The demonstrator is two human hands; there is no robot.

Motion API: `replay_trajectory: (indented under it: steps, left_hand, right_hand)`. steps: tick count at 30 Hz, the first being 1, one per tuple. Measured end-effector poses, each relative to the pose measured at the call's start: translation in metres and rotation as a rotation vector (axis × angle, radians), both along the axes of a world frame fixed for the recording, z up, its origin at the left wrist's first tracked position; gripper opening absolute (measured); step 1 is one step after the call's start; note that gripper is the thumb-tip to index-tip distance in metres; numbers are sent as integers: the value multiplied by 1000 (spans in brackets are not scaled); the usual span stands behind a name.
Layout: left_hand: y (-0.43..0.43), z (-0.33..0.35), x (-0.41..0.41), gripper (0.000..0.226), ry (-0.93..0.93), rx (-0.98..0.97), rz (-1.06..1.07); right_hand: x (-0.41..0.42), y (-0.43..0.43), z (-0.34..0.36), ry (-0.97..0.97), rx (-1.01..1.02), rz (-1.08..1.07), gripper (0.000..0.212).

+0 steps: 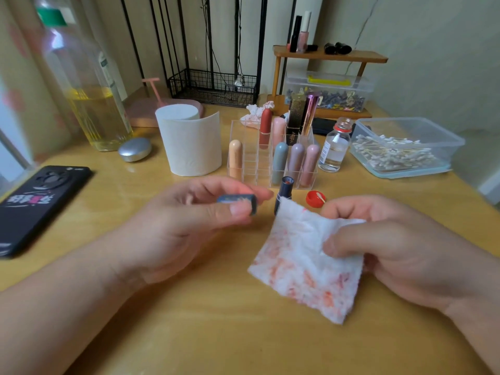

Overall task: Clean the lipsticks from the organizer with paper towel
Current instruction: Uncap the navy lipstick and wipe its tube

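My left hand (pixel 189 220) pinches a dark blue lipstick cap (pixel 240 203) between thumb and fingers. My right hand (pixel 387 244) holds a white paper towel piece (pixel 300 266) smeared with red-orange stains. An uncapped dark blue lipstick (pixel 284 189) stands upright on the table just behind the towel, partly hidden by it. Behind it stands the clear acrylic organizer (pixel 249 161) with several lipsticks in its compartments: a peach one (pixel 235 155), a red one (pixel 265 128), grey, mauve and pink ones at the front right.
A paper towel roll (pixel 190 142) stands left of the organizer. A red bottle cap (pixel 315 198), a small glass bottle (pixel 335 147) and a tub of cotton swabs (pixel 403 147) are on the right. A black phone (pixel 35 207), silver tin (pixel 134 149) and oil bottle (pixel 92 98) lie left.
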State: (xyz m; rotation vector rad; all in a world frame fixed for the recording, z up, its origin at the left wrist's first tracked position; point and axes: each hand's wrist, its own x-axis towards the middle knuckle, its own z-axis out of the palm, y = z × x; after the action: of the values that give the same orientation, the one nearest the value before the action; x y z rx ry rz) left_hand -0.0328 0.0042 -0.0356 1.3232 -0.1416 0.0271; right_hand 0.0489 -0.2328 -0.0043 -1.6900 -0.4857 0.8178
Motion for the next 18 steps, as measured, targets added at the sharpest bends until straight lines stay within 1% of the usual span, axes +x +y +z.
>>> replay_trajectory:
  steps: [2,4,5,7,10,12,13,15,18]
  left_hand:
    - [-5,0,-3,23,-17,113,-82]
    - [-9,0,-6,21,-48,187,-163]
    - [-10,1,-7,22,-49,187,-190]
    - [-13,3,-8,23,-42,169,-212]
    - [-18,3,-11,26,-28,130,-233]
    - [-21,2,-11,25,-1,89,-224]
    - [-23,1,-12,24,18,80,-197]
    - [-25,-1,-11,26,40,44,-142]
    - [-26,-1,-9,28,49,-100,-39]
  right_hand:
    - [4,-4,0,96,32,-1,46]
    - [5,-5,0,185,75,31,60]
    - [5,-4,0,226,105,57,61]
    - [4,-5,1,303,191,122,55]
    - [2,-7,5,411,319,184,28]
    - [1,-6,5,442,329,167,19]
    - [1,-6,3,441,322,154,18]
    - [2,-4,2,436,350,106,24]
    - [7,-3,2,476,455,3,42]
